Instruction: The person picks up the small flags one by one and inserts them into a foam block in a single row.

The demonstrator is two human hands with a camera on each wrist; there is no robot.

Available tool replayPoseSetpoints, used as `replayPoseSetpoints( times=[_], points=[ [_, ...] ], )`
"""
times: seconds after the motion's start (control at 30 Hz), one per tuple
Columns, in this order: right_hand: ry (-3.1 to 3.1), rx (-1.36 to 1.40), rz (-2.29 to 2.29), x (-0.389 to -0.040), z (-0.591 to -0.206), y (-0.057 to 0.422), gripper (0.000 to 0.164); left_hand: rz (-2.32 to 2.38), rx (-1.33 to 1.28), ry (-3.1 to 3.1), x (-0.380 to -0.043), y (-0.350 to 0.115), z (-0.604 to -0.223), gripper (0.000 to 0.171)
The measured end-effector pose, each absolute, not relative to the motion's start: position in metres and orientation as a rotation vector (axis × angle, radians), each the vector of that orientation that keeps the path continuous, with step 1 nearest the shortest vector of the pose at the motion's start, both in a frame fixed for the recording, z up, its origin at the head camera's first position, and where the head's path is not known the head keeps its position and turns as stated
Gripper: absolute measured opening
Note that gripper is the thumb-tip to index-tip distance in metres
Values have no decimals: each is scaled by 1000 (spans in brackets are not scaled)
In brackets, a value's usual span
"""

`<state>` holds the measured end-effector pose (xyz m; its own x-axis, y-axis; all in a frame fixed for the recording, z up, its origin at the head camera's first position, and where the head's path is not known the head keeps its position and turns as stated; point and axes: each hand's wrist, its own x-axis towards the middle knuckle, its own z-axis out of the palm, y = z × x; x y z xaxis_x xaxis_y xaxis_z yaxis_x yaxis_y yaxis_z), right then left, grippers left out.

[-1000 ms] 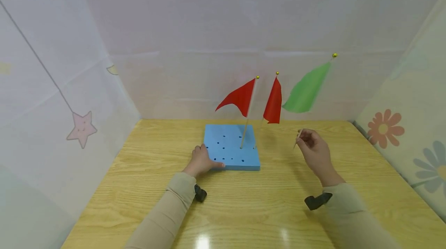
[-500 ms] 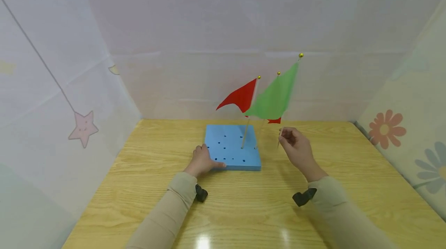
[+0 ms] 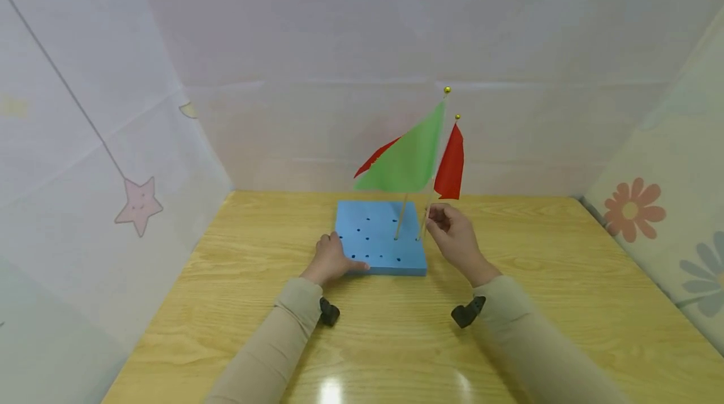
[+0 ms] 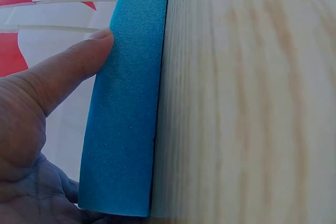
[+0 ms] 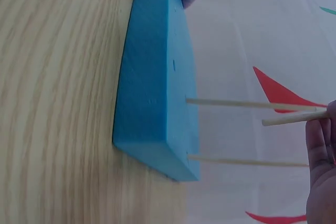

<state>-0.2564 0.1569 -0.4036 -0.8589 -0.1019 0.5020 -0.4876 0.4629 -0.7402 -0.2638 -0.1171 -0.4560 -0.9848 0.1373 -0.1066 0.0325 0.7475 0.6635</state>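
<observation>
A blue foam block (image 3: pixel 380 209) with several small holes lies on the table. My left hand (image 3: pixel 330 259) holds its near left corner, thumb (image 4: pixel 79 64) against the front top edge and fingers at the left side. Two red pennants stand in the block on thin sticks: the right one (image 3: pixel 450 168) shows fully, the left one (image 3: pixel 376 159) is partly covered by a green flag (image 3: pixel 408 154). My right hand (image 3: pixel 454 239) pinches the green flag's stick, just right of the block. In the right wrist view the stick's lower end (image 5: pixel 278 120) is free, above the block's top.
The wooden table (image 3: pixel 384 335) reaches to a pale cloth backdrop (image 3: pixel 317 127) behind and at both sides. Printed flowers (image 3: pixel 630 210) and a star (image 3: pixel 138 206) mark the side cloths. The upright red pennants' sticks stand close to the right hand.
My right hand has carried the green flag leftward to the block's right edge, so it now overlaps the left red pennant. The left hand has stayed on the block.
</observation>
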Motion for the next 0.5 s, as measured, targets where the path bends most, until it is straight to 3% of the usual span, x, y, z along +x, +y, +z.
replayPoseSetpoints(
  times=[0.5],
  points=[
    [-2358, 599, 1371, -274, -418, 108, 16, 1026, 143, 2808, -265, -116, -455, 121]
  ],
)
